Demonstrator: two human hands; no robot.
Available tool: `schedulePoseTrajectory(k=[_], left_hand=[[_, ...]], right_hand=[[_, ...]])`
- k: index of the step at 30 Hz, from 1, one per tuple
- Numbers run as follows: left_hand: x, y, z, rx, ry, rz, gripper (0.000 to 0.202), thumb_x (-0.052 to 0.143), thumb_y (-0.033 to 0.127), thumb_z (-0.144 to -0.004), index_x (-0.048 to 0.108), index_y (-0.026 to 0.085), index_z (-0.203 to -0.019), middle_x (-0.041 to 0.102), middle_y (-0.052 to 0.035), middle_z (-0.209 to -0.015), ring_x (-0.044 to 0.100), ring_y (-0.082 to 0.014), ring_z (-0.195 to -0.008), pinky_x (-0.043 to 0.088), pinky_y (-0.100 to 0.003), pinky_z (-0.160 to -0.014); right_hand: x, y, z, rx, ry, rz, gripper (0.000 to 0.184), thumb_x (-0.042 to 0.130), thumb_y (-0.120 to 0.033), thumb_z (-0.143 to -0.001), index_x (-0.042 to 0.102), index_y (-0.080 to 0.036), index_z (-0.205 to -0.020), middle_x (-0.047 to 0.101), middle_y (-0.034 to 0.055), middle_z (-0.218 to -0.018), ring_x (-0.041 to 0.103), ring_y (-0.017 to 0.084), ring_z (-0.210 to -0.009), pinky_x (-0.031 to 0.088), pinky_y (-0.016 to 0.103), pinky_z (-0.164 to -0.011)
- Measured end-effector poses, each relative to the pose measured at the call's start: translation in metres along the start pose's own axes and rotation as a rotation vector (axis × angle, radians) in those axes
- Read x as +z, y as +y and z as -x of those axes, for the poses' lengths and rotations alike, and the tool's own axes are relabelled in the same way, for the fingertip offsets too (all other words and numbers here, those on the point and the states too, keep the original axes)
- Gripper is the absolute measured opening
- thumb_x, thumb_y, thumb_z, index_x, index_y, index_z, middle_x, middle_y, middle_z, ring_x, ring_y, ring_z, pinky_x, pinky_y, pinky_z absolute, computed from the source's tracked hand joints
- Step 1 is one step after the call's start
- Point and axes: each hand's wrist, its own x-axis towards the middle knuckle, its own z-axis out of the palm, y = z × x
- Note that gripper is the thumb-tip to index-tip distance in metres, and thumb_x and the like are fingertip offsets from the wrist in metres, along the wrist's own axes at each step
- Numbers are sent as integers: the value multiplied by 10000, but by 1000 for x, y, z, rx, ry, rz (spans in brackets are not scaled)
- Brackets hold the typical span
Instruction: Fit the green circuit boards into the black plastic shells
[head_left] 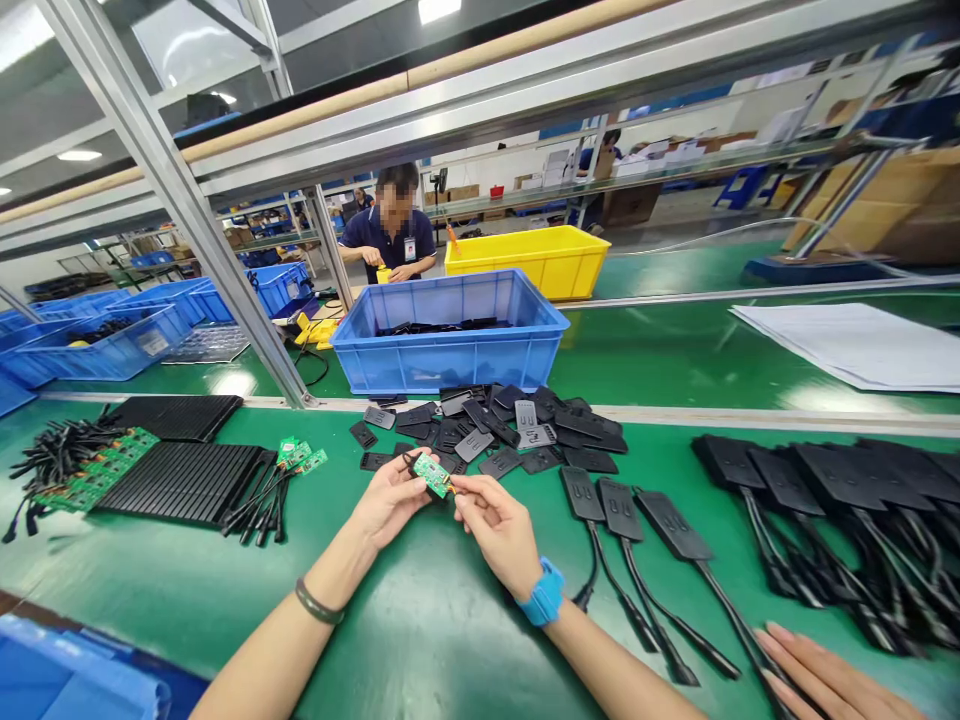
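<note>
A small green circuit board (431, 474) is held over the bench between my two hands. My left hand (391, 500) grips its left end between thumb and fingers, a dark cable end showing at the fingertips. With thumb and fingers pinched, my right hand (496, 525) holds the thin coloured wires (451, 490) at the board's right end. Just beyond the hands lies a loose pile of flat black plastic covers (474, 444). Several closed black cases with cables (620, 508) rest to the right of my right hand.
At left are stacked black housings (184, 490) and cabled green boards (96, 470). A blue bin (450, 360) and a yellow bin (529, 262) stand behind the pile. More cabled cases (840, 480) lie right, near another person's hand (832, 672). A co-worker (390, 225) sits opposite.
</note>
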Motion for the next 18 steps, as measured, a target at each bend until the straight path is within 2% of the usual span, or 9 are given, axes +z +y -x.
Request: schedulePoseTrajectory(k=[2,4,7,10,15,18], left_hand=[[0,-4,1,-13,-27,77,509,779,151,-688,614,188,-1168,616,-104,-1210,618,-193,-974,483,-361,-872],[-1,-6,1,8,-47,107,498,748,166,-738,595,196,-1210,628,-111,-1194,622,-205,-988,479,-393,-901],[-2,-7,4,32,-57,110,494,727,179,-767,577,188,-1238,662,-106,-1118,640,-206,-967,481,-396,-911],[-3,-8,8,26,-59,82,508,721,164,-769,563,179,-1252,655,-122,-1157,636,-223,-1014,481,-391,-921],[0,-7,10,29,-80,58,513,694,157,-790,530,186,-1275,623,-149,-1238,622,-257,-1070,488,-418,-913],[1,-9,10,33,-74,61,507,680,155,-797,513,186,-1275,628,-162,-1228,626,-282,-1069,499,-435,-884]], right_hand=[[-1,1,1,-45,-19,49,187,637,-315,-802,730,-299,-963,606,81,-913,594,190,-621,539,373,-497],[-2,2,1,-56,-6,71,207,621,-304,-820,721,-327,-1000,588,81,-933,601,199,-645,551,384,-505],[-3,3,2,-41,6,71,224,608,-301,-834,709,-370,-1021,563,88,-949,598,206,-636,553,394,-481],[-2,3,2,-34,-33,49,235,612,-299,-830,709,-391,-1024,541,90,-933,600,205,-623,561,392,-472],[-1,7,2,-44,-72,111,260,618,-298,-829,706,-395,-1054,534,83,-892,603,204,-624,548,368,-466],[0,9,3,-61,-81,164,235,624,-296,-825,724,-354,-1030,553,76,-858,601,190,-606,528,338,-457]])
